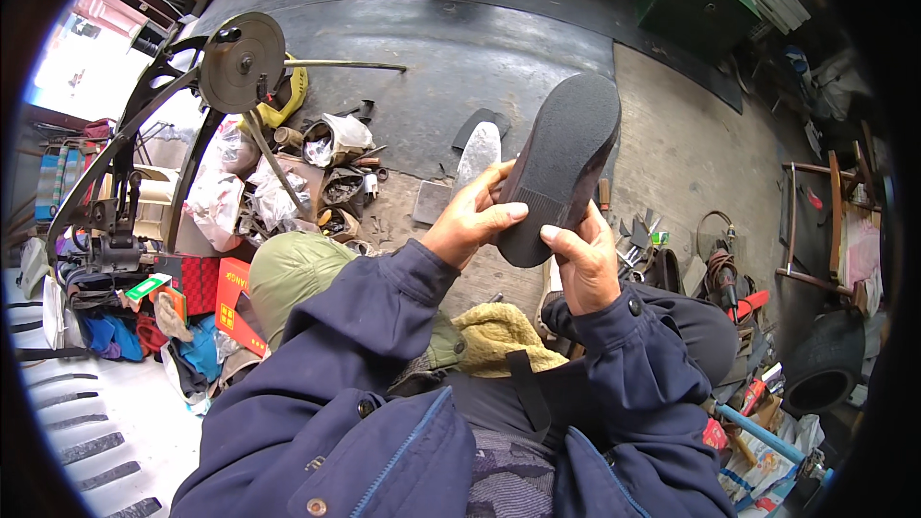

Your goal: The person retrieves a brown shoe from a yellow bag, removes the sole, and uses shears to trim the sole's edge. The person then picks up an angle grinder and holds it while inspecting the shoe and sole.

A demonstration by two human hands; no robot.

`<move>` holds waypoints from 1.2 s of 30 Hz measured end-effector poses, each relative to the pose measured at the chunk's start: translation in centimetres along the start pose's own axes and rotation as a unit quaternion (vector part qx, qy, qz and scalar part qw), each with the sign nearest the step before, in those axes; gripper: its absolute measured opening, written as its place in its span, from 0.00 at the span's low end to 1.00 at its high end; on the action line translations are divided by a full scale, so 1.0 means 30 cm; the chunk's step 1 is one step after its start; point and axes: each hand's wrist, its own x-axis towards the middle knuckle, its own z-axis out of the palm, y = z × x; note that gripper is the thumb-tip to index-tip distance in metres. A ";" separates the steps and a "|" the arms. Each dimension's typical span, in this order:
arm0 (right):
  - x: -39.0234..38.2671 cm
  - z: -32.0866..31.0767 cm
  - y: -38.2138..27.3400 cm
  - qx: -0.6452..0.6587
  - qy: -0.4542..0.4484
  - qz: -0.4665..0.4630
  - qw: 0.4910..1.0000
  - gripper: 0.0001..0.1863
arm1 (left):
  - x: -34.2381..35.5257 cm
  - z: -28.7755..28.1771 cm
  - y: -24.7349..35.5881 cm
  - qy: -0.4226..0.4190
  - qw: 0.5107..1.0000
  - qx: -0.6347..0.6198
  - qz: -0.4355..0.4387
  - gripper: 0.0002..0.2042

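Bags (216,200) of pale plastic bunch on the floor at nine o'clock from the shoe (568,144), and we cannot tell what they hold; beside them, an open container (359,194) shows small dark pieces. We hold the shoe just off centre toward two o'clock, black sole facing us, its long axis running from heel at seven to toe at one. Our left hand (480,216) and right hand (587,257) grip the heel's two sides, thumbs on the sole, other fingers partly hidden behind.
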 end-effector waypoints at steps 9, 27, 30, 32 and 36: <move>0.003 0.003 -0.010 0.038 0.017 0.009 0.999 0.31 | 0.001 0.005 0.008 -0.022 0.999 0.034 0.002 0.43; 0.007 -0.010 0.000 0.021 0.014 0.009 1.000 0.33 | -0.006 0.034 0.008 -0.012 0.997 0.057 0.055 0.43; 0.008 -0.010 0.001 0.019 0.016 0.007 1.000 0.33 | -0.006 0.034 0.009 -0.011 0.996 0.067 0.054 0.43; 0.007 -0.010 0.001 0.018 0.016 0.005 1.000 0.33 | -0.008 0.034 0.010 -0.008 0.996 0.072 0.051 0.43; 0.007 -0.007 -0.001 0.018 0.016 0.002 1.000 0.34 | -0.012 0.036 0.014 -0.004 0.996 0.075 0.046 0.43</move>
